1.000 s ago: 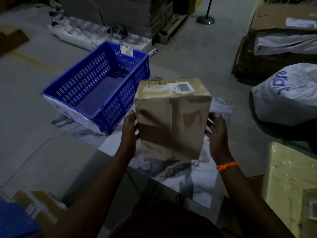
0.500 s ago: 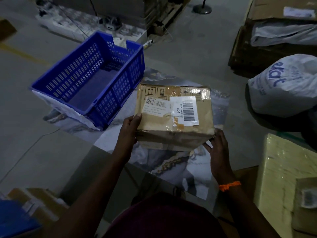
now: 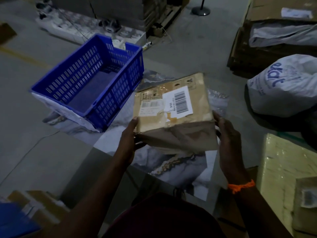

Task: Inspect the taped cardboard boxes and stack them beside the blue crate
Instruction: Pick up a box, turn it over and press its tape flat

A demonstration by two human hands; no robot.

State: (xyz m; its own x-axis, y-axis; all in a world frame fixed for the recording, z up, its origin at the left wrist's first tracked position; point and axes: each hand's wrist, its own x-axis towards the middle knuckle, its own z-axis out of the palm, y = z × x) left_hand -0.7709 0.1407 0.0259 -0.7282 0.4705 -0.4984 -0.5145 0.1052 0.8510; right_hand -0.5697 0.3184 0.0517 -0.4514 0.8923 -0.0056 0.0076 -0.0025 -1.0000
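So the cardboard box [image 3: 173, 109] is up in the air, clamped between both hands. The left hand [image 3: 130, 138] has its thumb along the near left edge with the fingers tucked underneath. The right hand [image 3: 228, 140] is wrapped round the near right corner, so both are properly gripping it and nothing is resting on the floor. The labelled face is tipped up toward the camera, and the barcode label [image 3: 180, 100] sits just past the thumbs, between the two hands.

The blue crate [image 3: 118, 103] is off beyond the left hand, close but not touching the box. The marbled sheet [image 3: 171, 162] is right below the grip, which looks to me like the landing spot.

Handling-wise, I'd guess it's fairly light, since it's being held by the near corners alone. The face nearest the wrists looks crumpled and a bit soft (it's dark, so it might just be loose tape), so I wouldn't squeeze there. The shiny tape over the top probably slides under fingers too. The best hold is flat palms on the two bare cardboard sides, low down, with fingers underneath for support when setting it beside the crate.
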